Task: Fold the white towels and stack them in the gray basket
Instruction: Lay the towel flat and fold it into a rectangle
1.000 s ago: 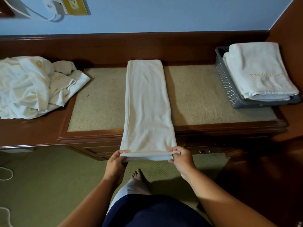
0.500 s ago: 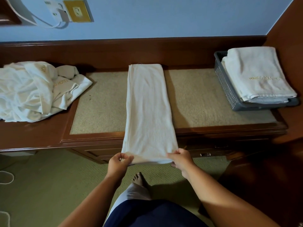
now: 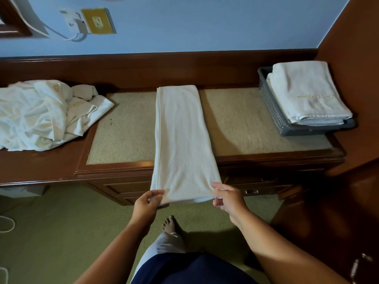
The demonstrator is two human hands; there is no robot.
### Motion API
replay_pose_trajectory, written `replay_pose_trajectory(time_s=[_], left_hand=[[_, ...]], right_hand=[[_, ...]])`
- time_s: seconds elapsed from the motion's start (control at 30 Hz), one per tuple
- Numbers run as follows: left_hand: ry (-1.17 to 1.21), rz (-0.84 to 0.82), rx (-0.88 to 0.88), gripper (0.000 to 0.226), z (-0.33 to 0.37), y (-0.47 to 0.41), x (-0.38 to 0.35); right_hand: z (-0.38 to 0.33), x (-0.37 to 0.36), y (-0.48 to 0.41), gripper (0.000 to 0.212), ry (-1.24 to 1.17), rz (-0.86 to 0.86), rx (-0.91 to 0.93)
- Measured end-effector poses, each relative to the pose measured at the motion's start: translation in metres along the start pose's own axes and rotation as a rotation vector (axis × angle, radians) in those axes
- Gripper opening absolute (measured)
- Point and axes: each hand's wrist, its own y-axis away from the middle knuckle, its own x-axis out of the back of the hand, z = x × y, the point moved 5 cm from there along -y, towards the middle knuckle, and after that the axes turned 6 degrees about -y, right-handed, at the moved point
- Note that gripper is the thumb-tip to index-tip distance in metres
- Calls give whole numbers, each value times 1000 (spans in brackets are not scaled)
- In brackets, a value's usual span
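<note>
Towel point(image 3: 182, 140) end pinched by left hand point(image 3: 146, 203), right hand point(image 3: 227, 198), heap point(image 3: 37, 119) cropped left

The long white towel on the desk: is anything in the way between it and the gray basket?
Nothing visible is. Only bare beige mat lies between the long white folded towel and the gray perforated plastic basket. The basket already holds a stack of folded white towels, so this one would go on top.
</note>
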Motion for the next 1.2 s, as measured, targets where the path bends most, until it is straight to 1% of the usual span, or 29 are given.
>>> replay_pose_trajectory(time_s=[0.1, 0.27, 0.43, 0.67, 0.93, 1.07, 1.13, 1.2], left_hand=[[30, -27, 19, 19, -17, 14, 0], [29, -20, 29, 20, -37, 38, 4], [1, -5, -7, 15, -37, 47, 6], [-88, 10, -76, 15, -30, 52, 4], [-86, 15, -84, 15, -27, 56, 2], [-64, -20, -104, 17, -13, 58, 2], [2, -51, -93, 21, 0, 56, 4], [66, -106, -96, 31, 16, 52, 6]], right_hand=[[12, 8, 11, 25, -21, -22, -34], [37, 22, 27, 15, -22, 19, -36], [41, 28, 33, 10, 42, 6, -5], [37, 30, 29, 8, 85, -4, 19], [38, 34, 29, 11, 74, -11, 27], [18, 32, 32, 12, 47, -39, 93], [3, 31, 33, 12, 22, -60, 131], [-15, 28, 30, 29, 54, -99, 189]])
